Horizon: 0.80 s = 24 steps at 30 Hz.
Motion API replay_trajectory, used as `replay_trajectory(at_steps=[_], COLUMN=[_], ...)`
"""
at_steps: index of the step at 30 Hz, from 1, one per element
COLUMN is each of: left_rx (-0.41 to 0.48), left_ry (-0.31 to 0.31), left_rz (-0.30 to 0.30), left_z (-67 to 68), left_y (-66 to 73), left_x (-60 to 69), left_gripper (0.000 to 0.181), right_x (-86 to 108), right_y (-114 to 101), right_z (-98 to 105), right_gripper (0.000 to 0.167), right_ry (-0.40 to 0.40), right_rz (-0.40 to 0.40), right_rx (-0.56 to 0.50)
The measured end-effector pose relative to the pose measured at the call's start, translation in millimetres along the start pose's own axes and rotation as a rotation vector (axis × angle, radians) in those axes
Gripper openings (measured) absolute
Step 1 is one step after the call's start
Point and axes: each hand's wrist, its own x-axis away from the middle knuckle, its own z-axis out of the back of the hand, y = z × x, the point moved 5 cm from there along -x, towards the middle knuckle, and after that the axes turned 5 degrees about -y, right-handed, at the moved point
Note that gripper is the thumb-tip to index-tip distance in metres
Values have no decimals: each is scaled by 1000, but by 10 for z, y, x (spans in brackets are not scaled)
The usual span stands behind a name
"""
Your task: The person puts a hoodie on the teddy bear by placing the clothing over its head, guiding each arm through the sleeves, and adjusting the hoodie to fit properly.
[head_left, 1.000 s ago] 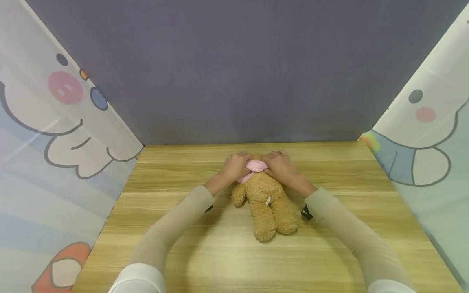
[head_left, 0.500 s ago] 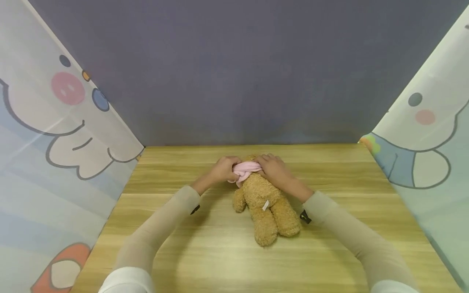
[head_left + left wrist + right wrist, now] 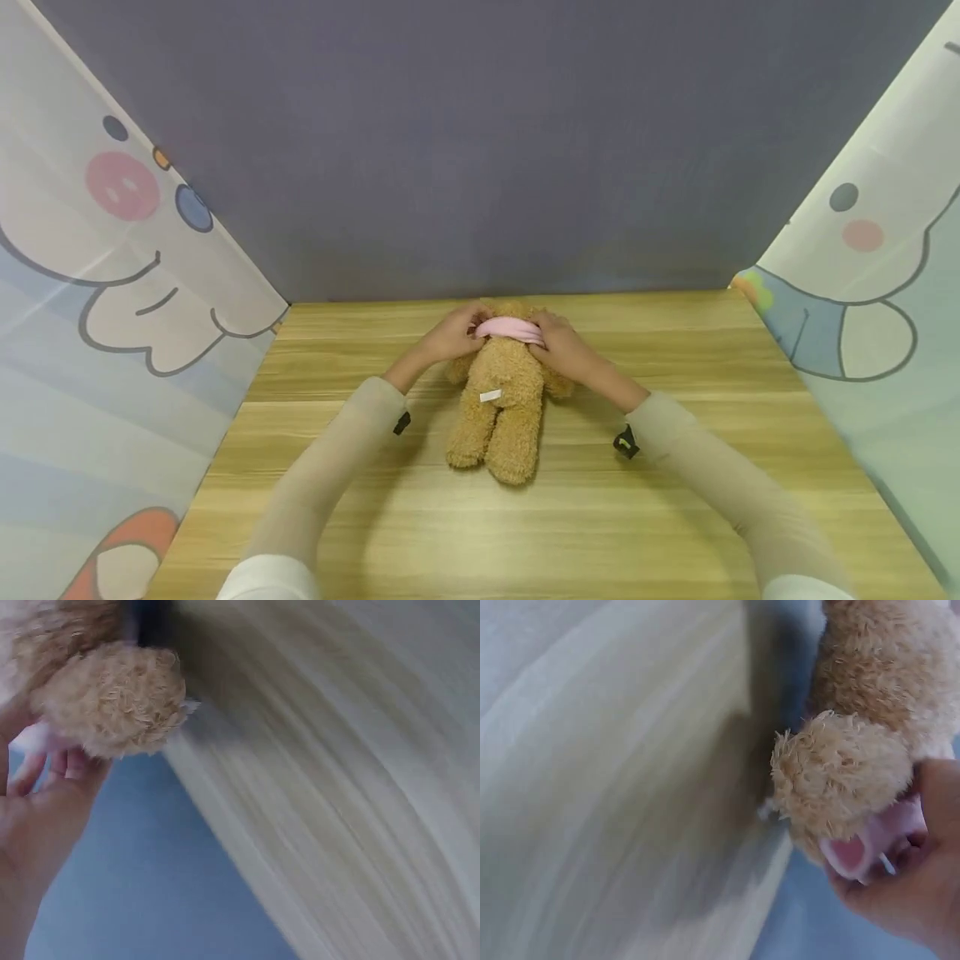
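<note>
A brown plush teddy bear point(image 3: 504, 375) lies on the wooden table with its legs toward me. Pink cloth point(image 3: 510, 328) crosses it in a band at neck height, and a small white tag point(image 3: 491, 396) shows between the hips. My left hand point(image 3: 453, 335) pinches the band's left end. At the other end, my right hand point(image 3: 564, 346) grips it with thumb and fingers. The right wrist view shows a folded pink end point(image 3: 889, 829) within the curled fingers, beside a fluffy limb point(image 3: 840, 772). In the left wrist view, another limb point(image 3: 124, 701) partly covers the cloth.
A dark grey panel point(image 3: 510, 150) stands along the back edge of the wooden table point(image 3: 480, 533). Cartoon-printed sheets point(image 3: 127, 275) line the left and right sides. Small black pieces point(image 3: 626, 442) hang at both wrists.
The bear has shifted left and turned, so its legs, earlier angled to the right, now point slightly left. The pink band was twisted and slanted; it now lies flatter and straighter.
</note>
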Motion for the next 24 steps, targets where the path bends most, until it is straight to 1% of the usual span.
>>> replay_trajectory(at_steps=[2,3,4,6,8,10,12,14,16,18,22,24], left_rx=[64,60,37,-37,-127,-197,-227,-220,-208,-224,-320,-355], left_ry=[18,40,59,73,74,85,112,151,171,167,139,124], left_rz=[-13,-28,-45,-90,-130,-150,-136,-102,-70,-49,-13,9], left_z=[87,120,139,130,80,18,-25,-42,-50,-58,-82,-91], left_y=[58,97,138,230,311,356,376,380,383,388,380,370], left_x=[52,78,99,125,134,122,106,85,54,13,-64,-80], left_gripper=[29,26,22,14,10,12,12,11,11,14,19,21], right_x=[44,61,75,89,77,47,4,-45,-91,-133,-216,-243], right_y=[19,27,33,50,62,66,63,59,62,75,107,97], right_z=[71,100,124,157,180,202,222,233,238,230,192,176], right_gripper=[40,41,42,40,35,30,27,25,27,30,34,34], right_ry=[17,31,46,72,97,116,121,109,87,54,0,-6], right_rz=[24,39,51,48,39,21,4,-8,-22,-35,-39,-34], right_rx=[-47,-54,-53,-36,-11,11,25,37,41,40,46,61])
